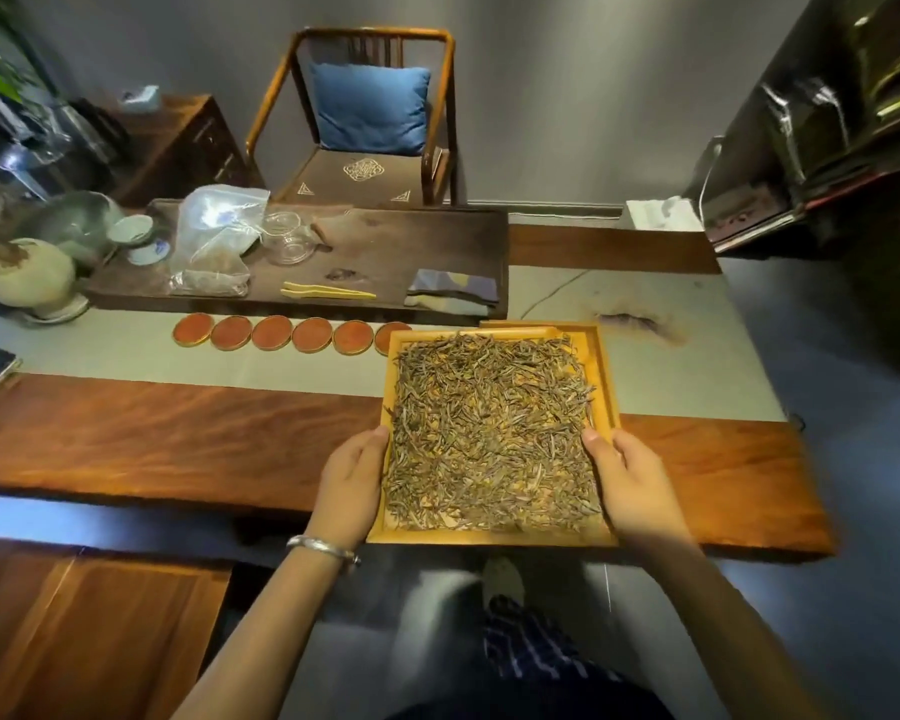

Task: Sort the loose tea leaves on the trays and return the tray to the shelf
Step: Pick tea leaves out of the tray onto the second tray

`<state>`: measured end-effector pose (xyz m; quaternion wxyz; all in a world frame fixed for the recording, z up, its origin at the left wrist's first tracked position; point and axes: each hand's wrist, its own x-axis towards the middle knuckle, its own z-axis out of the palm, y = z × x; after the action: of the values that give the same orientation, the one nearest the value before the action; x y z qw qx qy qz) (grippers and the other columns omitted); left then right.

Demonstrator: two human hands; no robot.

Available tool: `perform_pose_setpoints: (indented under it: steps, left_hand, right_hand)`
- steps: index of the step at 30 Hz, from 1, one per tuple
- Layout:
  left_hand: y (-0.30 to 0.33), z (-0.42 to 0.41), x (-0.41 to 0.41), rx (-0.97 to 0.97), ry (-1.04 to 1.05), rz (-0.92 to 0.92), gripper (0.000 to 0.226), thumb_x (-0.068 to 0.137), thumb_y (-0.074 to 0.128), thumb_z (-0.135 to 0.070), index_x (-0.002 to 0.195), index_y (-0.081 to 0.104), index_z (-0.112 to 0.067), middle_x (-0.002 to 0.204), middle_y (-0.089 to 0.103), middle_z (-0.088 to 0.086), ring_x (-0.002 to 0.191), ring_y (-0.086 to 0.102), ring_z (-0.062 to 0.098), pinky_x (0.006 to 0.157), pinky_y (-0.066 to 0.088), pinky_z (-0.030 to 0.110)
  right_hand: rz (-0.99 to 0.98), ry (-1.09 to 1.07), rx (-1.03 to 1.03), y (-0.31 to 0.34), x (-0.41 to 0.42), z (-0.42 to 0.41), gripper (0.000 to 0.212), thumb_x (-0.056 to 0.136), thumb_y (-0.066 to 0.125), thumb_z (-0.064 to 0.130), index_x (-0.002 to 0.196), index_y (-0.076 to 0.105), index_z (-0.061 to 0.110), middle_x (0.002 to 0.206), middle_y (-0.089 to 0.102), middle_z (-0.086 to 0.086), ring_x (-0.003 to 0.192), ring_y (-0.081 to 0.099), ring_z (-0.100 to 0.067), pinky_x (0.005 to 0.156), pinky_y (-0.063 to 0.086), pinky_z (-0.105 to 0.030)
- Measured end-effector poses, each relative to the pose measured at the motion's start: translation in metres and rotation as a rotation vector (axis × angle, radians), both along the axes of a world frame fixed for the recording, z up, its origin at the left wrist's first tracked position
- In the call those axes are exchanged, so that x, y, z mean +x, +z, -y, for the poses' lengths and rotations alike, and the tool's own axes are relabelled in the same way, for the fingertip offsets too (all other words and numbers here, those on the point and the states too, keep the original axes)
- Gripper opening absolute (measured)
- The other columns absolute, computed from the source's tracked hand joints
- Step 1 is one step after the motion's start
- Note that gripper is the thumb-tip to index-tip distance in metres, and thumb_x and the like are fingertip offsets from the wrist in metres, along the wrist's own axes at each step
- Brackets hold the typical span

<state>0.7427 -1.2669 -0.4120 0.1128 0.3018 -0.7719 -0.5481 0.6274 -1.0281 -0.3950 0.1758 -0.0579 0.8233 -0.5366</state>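
Your left hand [352, 480] and right hand [630, 485] grip the two sides of the wooden tray [606, 376], thumbs curled over its rim. Loose tea leaves [489, 433] cover the tray, which sits over the near edge of the wooden table [178, 433], beside a row of round coasters [271, 332].

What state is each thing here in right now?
tray: held at both sides, full of leaves
tea leaves: spread loose across the tray
left hand: grips the tray's left edge
right hand: grips the tray's right edge
plastic bag: crumpled on the dark board
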Motion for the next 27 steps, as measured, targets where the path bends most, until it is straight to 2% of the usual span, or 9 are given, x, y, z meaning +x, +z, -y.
perform_pose_setpoints:
  steps: [3, 5, 8, 10, 13, 16, 18, 22, 27]
  left_hand:
    - [-0.013, 0.004, -0.028, 0.045, 0.012, 0.039, 0.044, 0.101, 0.039, -0.027, 0.085, 0.064, 0.006, 0.089, 0.068, 0.022, 0.079, 0.059, 0.026, 0.075, 0.044, 0.036]
    - [-0.022, 0.004, -0.046, 0.088, 0.031, 0.065, 0.040, 0.100, 0.040, -0.027, 0.087, 0.067, -0.001, 0.092, 0.070, 0.016, 0.084, 0.062, 0.026, 0.082, 0.046, 0.034]
    - [-0.034, 0.002, -0.069, 0.084, 0.084, 0.089, 0.034, 0.101, 0.040, -0.024, 0.078, 0.064, -0.019, 0.082, 0.066, -0.004, 0.076, 0.057, 0.005, 0.068, 0.040, 0.007]
    - [-0.042, 0.000, -0.080, 0.059, 0.116, 0.106, 0.034, 0.102, 0.038, -0.022, 0.078, 0.062, -0.016, 0.080, 0.061, -0.004, 0.073, 0.052, 0.004, 0.063, 0.036, 0.003]
    - [-0.055, 0.003, -0.087, 0.031, 0.119, 0.128, 0.039, 0.102, 0.036, -0.025, 0.087, 0.063, 0.000, 0.084, 0.061, 0.007, 0.077, 0.052, 0.015, 0.063, 0.037, 0.012]
    - [-0.061, 0.010, -0.093, 0.016, 0.085, 0.131, 0.042, 0.102, 0.037, -0.025, 0.078, 0.058, 0.003, 0.074, 0.054, 0.008, 0.071, 0.047, 0.015, 0.061, 0.035, 0.023]
    - [-0.063, 0.014, -0.096, 0.020, 0.057, 0.142, 0.040, 0.101, 0.037, -0.023, 0.075, 0.058, -0.002, 0.070, 0.055, 0.009, 0.069, 0.047, 0.014, 0.061, 0.035, 0.023]
    - [-0.067, 0.019, -0.107, 0.031, 0.045, 0.184, 0.037, 0.101, 0.040, -0.022, 0.080, 0.066, -0.006, 0.077, 0.065, 0.005, 0.074, 0.056, 0.010, 0.064, 0.039, 0.012]
    - [-0.073, 0.018, -0.117, 0.068, 0.015, 0.162, 0.039, 0.100, 0.042, -0.020, 0.069, 0.058, -0.004, 0.063, 0.056, 0.009, 0.061, 0.048, 0.011, 0.062, 0.037, 0.030]
  right_hand:
    - [-0.017, -0.004, 0.036, -0.014, -0.034, 0.002, 0.036, 0.096, 0.049, 0.032, 0.068, 0.047, 0.009, 0.063, 0.044, -0.003, 0.061, 0.043, -0.017, 0.053, 0.031, -0.023]
    - [0.011, 0.031, 0.054, -0.022, -0.052, 0.002, 0.028, 0.096, 0.046, 0.036, 0.074, 0.053, 0.020, 0.069, 0.054, 0.007, 0.066, 0.051, -0.005, 0.058, 0.039, -0.026]
    - [0.047, 0.132, 0.113, -0.036, -0.074, 0.003, 0.029, 0.096, 0.046, 0.037, 0.099, 0.061, 0.013, 0.091, 0.065, -0.014, 0.086, 0.061, -0.025, 0.075, 0.049, -0.044]
    - [0.068, 0.169, 0.140, -0.043, -0.084, 0.004, 0.039, 0.096, 0.046, 0.038, 0.104, 0.057, 0.002, 0.097, 0.063, -0.022, 0.091, 0.060, -0.034, 0.079, 0.049, -0.051]
    - [0.133, 0.185, 0.161, -0.054, -0.095, 0.005, 0.034, 0.094, 0.045, 0.042, 0.103, 0.061, 0.013, 0.096, 0.067, -0.005, 0.091, 0.063, -0.018, 0.077, 0.050, -0.037]
    - [0.149, 0.242, 0.247, -0.059, -0.106, 0.005, 0.026, 0.095, 0.044, 0.044, 0.099, 0.060, 0.025, 0.092, 0.069, 0.003, 0.083, 0.065, -0.010, 0.066, 0.048, -0.025]
    - [0.072, 0.301, 0.337, -0.060, -0.112, 0.005, 0.026, 0.095, 0.043, 0.045, 0.101, 0.057, 0.025, 0.093, 0.066, 0.004, 0.084, 0.063, -0.011, 0.065, 0.046, -0.025]
    - [-0.215, 0.274, 0.462, -0.058, -0.122, 0.010, 0.038, 0.092, 0.052, 0.041, 0.118, 0.052, 0.014, 0.112, 0.051, -0.006, 0.101, 0.053, -0.019, 0.084, 0.047, -0.034]
    - [-0.499, 0.433, 0.555, -0.062, -0.133, 0.030, 0.041, 0.084, 0.068, 0.026, 0.121, 0.058, 0.009, 0.128, 0.049, -0.017, 0.114, 0.051, -0.029, 0.091, 0.048, -0.039]
